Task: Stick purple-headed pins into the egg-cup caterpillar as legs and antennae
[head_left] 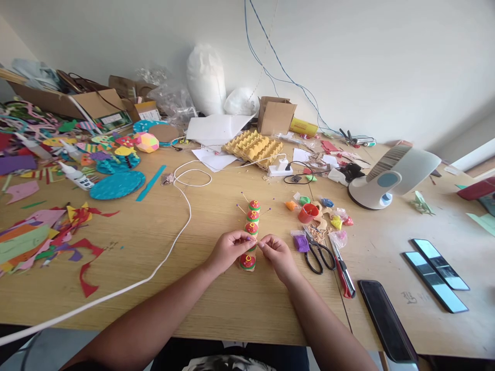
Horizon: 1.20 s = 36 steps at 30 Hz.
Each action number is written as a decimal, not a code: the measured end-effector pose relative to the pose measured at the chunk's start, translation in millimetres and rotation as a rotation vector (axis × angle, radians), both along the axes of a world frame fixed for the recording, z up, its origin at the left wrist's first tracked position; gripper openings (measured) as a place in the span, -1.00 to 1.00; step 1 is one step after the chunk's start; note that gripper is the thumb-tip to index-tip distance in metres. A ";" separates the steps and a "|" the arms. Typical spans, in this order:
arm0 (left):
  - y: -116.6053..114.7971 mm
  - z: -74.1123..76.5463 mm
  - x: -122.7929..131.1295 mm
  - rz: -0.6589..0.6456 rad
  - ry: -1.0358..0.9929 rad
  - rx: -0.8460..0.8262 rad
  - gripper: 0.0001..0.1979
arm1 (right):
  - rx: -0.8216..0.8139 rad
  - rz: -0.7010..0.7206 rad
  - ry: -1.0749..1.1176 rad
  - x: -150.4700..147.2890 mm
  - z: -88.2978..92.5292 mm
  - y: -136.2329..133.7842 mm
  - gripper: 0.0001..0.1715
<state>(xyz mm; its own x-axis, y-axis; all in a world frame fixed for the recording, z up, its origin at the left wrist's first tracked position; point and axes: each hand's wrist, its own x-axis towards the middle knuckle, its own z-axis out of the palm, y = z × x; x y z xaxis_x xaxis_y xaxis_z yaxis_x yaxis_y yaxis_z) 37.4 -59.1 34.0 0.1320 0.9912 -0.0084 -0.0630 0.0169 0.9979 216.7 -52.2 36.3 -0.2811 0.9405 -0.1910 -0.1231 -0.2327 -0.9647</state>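
A strip of bumps point(251, 228) lies lengthwise in front of me, each bump covered in red with a green band and a yellow ring on top. Thin sticks with purple tips point(242, 207) poke out from both sides of its far end. Over the strip's nearer half, my left hand point(231, 251) is closed in a pinch, with a small purple piece point(248, 238) at its fingertips. My right hand point(277, 255), also pinched, is just right of the strip, a thin pale stick point(273, 242) showing among its fingers. Both sets of fingertips almost meet, hiding part of the strip.
Black-handled scissors point(319, 253), a red cutter point(345, 275), a purple clay packet point(300, 241) and a red cup point(308, 213) lie to the right. Beyond are a phone point(386, 319) and a white fan point(390, 178). A white cable point(181, 226) crosses the left; paper scraps point(38, 232) lie farther left.
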 end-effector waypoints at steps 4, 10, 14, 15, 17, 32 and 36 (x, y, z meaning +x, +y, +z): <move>4.0 -1.2 -3.4 0.093 -0.028 0.032 -0.72 | 0.010 0.009 -0.051 2.2 3.4 0.7 -0.50; 29.8 -12.8 -20.9 0.429 -0.140 0.071 -0.69 | 0.012 -0.092 -0.112 9.7 -2.1 7.2 -0.52; 43.2 -24.1 -29.9 0.502 -0.152 0.039 -0.65 | 0.105 -0.142 -0.176 11.2 -5.0 13.9 -0.55; 45.0 -26.6 -31.1 0.489 -0.122 0.041 -0.65 | 0.126 -0.150 -0.201 11.4 -5.0 15.2 -0.55; 47.0 -30.7 -32.5 0.450 -0.034 0.064 -0.66 | 0.135 -0.158 -0.262 12.3 -3.8 16.7 -0.55; 50.6 -35.4 -31.4 0.348 0.195 0.153 -0.79 | 0.318 0.147 -0.724 13.1 20.6 51.3 -0.50; 51.1 -35.9 -31.8 0.365 0.185 0.147 -0.78 | 0.332 0.172 -0.720 9.3 8.3 58.4 -0.46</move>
